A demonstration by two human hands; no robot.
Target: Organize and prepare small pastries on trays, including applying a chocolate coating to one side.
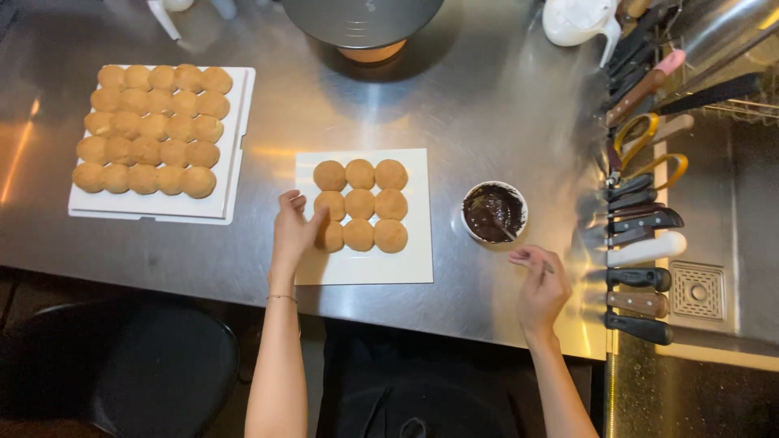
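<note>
Biscuit point(330, 236) under left hand point(292, 231), chocolate bowl point(495, 212)

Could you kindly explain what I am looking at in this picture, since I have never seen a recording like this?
A camera worn on a person's head looks down at their two bare hands over a steel counter. The left hand touches a round biscuit on a white board holding nine. The right hand pinches a thin utensil reaching into a small bowl of dark chocolate. Farther left, a white tray carries many more biscuits. Knives lie in a row on the right.
</note>
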